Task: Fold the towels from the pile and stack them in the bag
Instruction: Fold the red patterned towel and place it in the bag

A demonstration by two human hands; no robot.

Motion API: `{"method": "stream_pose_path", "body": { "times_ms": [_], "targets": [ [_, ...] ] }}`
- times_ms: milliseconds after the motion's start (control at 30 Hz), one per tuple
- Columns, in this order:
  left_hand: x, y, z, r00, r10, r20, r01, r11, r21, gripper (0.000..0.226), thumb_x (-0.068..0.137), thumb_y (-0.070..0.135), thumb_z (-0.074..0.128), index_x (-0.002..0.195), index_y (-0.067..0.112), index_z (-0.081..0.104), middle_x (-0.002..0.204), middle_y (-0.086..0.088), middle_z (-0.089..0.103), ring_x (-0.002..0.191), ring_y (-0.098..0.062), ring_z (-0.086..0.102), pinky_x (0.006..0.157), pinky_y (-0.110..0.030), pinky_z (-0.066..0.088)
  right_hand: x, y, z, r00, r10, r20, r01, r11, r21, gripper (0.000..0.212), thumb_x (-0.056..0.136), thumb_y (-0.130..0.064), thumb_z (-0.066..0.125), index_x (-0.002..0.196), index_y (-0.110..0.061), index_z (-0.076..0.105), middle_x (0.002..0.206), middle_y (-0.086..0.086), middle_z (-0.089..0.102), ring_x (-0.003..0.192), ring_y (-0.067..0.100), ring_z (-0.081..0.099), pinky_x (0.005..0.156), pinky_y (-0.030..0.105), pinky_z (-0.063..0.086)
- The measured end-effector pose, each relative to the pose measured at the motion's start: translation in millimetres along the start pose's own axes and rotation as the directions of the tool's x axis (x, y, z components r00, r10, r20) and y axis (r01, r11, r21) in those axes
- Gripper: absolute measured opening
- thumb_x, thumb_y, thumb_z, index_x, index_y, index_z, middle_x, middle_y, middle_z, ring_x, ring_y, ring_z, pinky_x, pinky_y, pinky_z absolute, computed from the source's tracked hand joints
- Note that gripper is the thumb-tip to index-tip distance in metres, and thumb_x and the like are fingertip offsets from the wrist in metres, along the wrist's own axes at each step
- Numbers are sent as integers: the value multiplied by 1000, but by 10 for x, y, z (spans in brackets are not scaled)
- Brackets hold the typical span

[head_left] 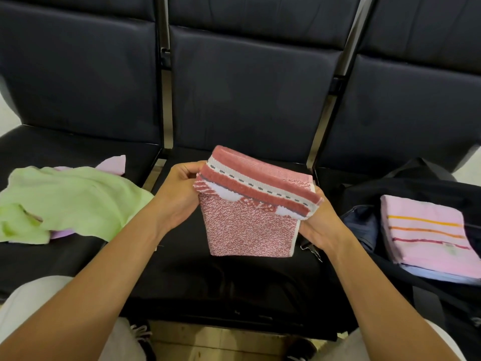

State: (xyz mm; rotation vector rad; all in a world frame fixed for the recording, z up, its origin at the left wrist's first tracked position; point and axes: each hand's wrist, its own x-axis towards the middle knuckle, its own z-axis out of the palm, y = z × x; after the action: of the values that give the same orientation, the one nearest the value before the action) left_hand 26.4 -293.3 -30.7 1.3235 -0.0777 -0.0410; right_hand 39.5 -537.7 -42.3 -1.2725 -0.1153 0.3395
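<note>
Both hands hold one red towel (250,217) in the air above the middle seat (234,277), so that the last fold can be made without laying it down. The left hand (179,194) pinches the upper left corner, where the striped border turns over. The right hand (316,222) grips the right edge with its fingers curled behind the cloth. The towel is already folded small, so I judge it is almost ready for the bag (406,194).

The bag lies open on the right seat, near the right hand, probably to make the placing short. In it I count two folded towels: a pink towel (426,230) on top and a blue one (440,276) under it.

On the left seat is the pile: one green towel (70,199) over a purple cloth (114,164), perhaps one piece or two, I cannot tell.
</note>
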Motion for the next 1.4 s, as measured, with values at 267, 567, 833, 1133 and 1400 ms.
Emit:
{"method": "stream_pose_path", "body": {
  "times_ms": [267, 567, 833, 1133, 1400],
  "targets": [
    [58, -59, -109, 999, 44, 8, -45, 997, 60, 35, 79, 1, 64, 103, -23, 58, 106, -14, 66, 98, -25, 64, 84, -31, 57, 16, -11, -32, 1000, -4, -1, 4, 1000, -2, 60, 103, -2, 38, 66, -26, 79, 73, -1, 73, 70, 14, 71, 62, 27, 59],
    [58, 6, -56, 998, 8, -59, 0, 992, 123, 31, 92, 1, 58, 108, 25, 67, 100, -3, 70, 87, -17, 70, 61, -33, 58, 42, -15, -52, 997, -45, -60, 43, 999, -27, 40, 95, 8, 51, 69, -15, 71, 87, 4, 74, 80, 21, 73, 55, 29, 59],
    [50, 27, -75, 992, -7, -125, 37, 971, 235, 25, 89, 20, 62, 114, 21, 60, 108, -5, 67, 101, -20, 68, 75, -31, 58, 46, -24, 4, 980, -25, -196, 7, 996, -89, 18, 99, -14, 54, 109, -14, 68, 88, 1, 76, 80, 16, 74, 62, 27, 60],
    [18, 54, -105, 998, 12, -64, 16, 906, 424, 21, 96, 19, 54, 79, 19, 67, 72, 9, 71, 73, -10, 70, 65, -23, 51, 26, 0, 39, 976, -102, -193, 47, 962, -271, 18, 97, -12, 55, 92, -15, 72, 79, -1, 76, 75, 16, 74, 56, 24, 58],
    [11, 152, -191, 997, 53, -51, -31, 932, 360, 16, 84, 9, 63, 93, 20, 70, 75, 11, 74, 75, -5, 71, 56, -15, 53, 53, -68, -9, 986, -115, -121, 88, 973, -212, 19, 88, -1, 63, 102, -10, 73, 91, 4, 77, 86, 20, 75, 68, 31, 62]
  ]
}}
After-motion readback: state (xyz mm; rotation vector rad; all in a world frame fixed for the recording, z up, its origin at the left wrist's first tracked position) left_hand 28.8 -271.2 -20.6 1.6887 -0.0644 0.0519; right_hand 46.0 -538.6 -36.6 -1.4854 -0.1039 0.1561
